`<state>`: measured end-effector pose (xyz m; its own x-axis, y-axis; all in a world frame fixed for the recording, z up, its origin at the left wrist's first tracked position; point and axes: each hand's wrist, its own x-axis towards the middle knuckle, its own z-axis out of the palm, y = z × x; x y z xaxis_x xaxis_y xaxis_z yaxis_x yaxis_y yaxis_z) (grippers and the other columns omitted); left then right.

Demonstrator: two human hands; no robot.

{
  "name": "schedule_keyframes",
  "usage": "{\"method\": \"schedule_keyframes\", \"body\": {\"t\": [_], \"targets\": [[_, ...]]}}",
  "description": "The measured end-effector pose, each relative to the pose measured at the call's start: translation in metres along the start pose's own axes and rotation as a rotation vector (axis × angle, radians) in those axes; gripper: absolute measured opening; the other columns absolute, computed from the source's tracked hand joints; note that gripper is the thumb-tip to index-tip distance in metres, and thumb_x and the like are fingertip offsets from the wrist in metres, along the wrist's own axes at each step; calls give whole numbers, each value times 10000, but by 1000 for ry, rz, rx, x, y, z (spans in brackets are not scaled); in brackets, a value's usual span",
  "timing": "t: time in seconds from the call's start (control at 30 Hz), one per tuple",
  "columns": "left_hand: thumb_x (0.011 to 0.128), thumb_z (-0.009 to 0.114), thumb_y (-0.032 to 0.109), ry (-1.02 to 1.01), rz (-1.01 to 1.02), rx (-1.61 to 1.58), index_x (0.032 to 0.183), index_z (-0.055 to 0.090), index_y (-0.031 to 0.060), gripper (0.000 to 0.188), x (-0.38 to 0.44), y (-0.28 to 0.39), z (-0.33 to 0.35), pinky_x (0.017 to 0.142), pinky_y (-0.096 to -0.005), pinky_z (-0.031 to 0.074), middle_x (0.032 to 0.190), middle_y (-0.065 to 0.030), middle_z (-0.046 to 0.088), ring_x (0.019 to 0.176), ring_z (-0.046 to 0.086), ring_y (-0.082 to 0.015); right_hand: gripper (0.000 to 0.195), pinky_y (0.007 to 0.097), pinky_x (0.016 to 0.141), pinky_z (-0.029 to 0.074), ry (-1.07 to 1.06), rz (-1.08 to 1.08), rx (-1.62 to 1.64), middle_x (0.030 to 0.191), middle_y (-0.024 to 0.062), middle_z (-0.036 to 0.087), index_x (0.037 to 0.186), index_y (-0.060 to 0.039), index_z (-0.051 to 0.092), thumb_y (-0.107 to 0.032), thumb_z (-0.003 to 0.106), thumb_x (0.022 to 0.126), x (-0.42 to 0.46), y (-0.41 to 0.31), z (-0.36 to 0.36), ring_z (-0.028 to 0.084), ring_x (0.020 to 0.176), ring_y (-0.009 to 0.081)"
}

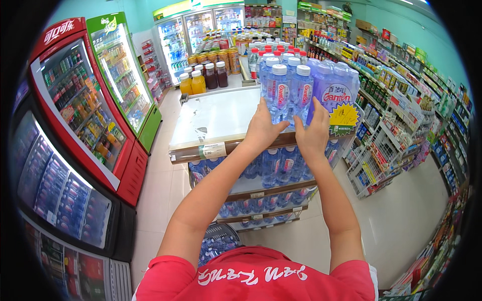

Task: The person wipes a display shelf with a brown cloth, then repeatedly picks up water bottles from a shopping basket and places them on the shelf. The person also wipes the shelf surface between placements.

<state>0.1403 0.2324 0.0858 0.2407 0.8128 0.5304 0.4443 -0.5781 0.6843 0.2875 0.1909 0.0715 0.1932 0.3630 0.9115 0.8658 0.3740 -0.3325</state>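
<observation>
Two clear Ganten water bottles with white caps, a left one [279, 88] and a right one [302, 90], stand upright at the front edge of a white-topped display shelf [222, 116]. My left hand [264, 126] rests against the left bottle's outer side, its thumb across the front near the base. From the other side, my right hand [314, 129] presses on the right bottle, thumb also in front. More such bottles stand behind them. A shrink-wrapped pack of Ganten bottles [337, 84] sits right beside my right hand, with a yellow starburst price sign [343, 116] on its front.
Lower tiers hold more water bottles [278, 167]. Below stands a grey basket [222, 230] of bottles, close to my body. Juice bottles [197, 82] and cans stand farther back. Drink coolers [88, 105] line the left; a wire rack [376, 158] of packaged goods stands right.
</observation>
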Motion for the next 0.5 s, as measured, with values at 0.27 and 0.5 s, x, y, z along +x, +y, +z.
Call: {"method": "schedule_keyframes", "body": {"t": [0.27,0.5], "targets": [[808,656,28,102,246,122,1444,301,-94,738,-92,-11,-28,1097,-475,360,1387,-383,396,1308,399,-499,501,364,789,524,-202,-38,437,1144,183,600,1278,20,537,-18,708,809,-60,-58,-5,609,981,309],[786,645,-20,173,-111,149,1375,470,-23,614,-226,-80,-68,1015,-453,439,1325,-280,526,1218,515,-437,484,328,768,547,-667,28,666,1152,181,613,1293,7,529,22,685,835,-167,-105,34,643,926,244]]}}
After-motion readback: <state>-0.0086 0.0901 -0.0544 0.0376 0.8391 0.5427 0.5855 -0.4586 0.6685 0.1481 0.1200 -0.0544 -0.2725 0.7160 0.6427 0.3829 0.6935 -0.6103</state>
